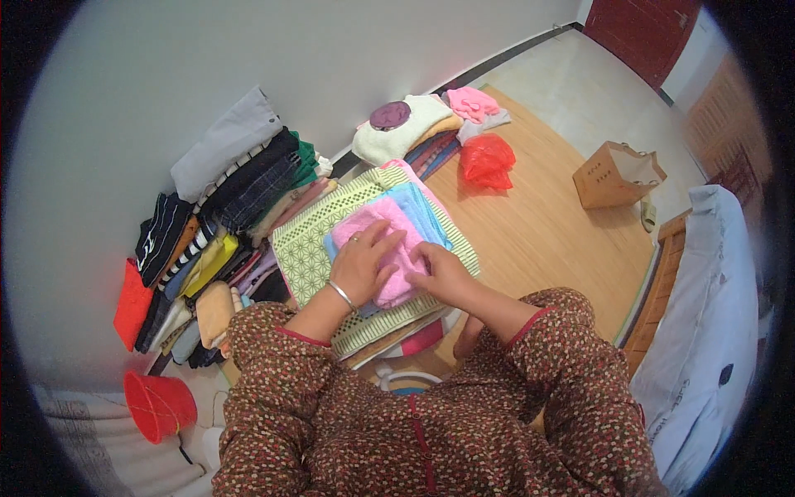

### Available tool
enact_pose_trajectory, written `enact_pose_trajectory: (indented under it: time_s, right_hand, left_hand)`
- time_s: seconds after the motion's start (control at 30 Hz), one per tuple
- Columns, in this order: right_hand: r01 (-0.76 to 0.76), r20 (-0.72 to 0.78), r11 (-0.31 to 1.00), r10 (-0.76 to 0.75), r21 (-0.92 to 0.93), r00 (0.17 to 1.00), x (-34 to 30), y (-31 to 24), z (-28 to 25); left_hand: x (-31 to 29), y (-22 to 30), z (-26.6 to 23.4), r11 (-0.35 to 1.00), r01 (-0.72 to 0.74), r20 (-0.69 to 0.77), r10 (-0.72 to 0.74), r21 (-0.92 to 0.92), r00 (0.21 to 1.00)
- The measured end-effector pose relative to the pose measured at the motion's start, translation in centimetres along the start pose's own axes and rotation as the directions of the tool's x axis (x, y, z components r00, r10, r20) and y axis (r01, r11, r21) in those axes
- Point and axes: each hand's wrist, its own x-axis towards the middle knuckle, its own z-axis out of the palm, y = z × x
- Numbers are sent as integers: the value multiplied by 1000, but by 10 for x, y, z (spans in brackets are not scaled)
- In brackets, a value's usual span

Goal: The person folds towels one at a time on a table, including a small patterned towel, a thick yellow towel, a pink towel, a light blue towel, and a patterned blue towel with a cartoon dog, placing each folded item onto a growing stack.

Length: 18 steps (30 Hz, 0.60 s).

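Observation:
A folded pink towel (397,291) lies in front of me on a light blue folded towel (421,214). Both rest on a green-and-white patterned cloth (308,248), which tops a low stack. My left hand (364,258), wearing a ring and a bracelet, presses flat on the pink towel with its fingers apart. At the towel's right edge, my right hand (443,275) has its thumb and fingers closed on the pink fabric. The right fingertips are partly hidden.
Piles of folded clothes (248,186) line the wall on the left. Farther back are a white folded cloth (406,137) and a red plastic bag (487,161). A brown paper bag (609,176) stands at right, a red bucket (159,406) at lower left, a bed (704,331) at far right.

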Motion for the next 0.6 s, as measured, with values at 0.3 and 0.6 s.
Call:
enact_pose_trajectory:
  time_s: [0.3,0.6]
  right_hand:
    - [-266,84,943,254,202,963,12,41,14]
    - [-172,-6,949,177,-264,984,9,-2,-9]
  left_hand:
    - [16,-13,15,995,-96,-89,96,6,991]
    - [-2,-14,45,961,-54,166,8,271,986]
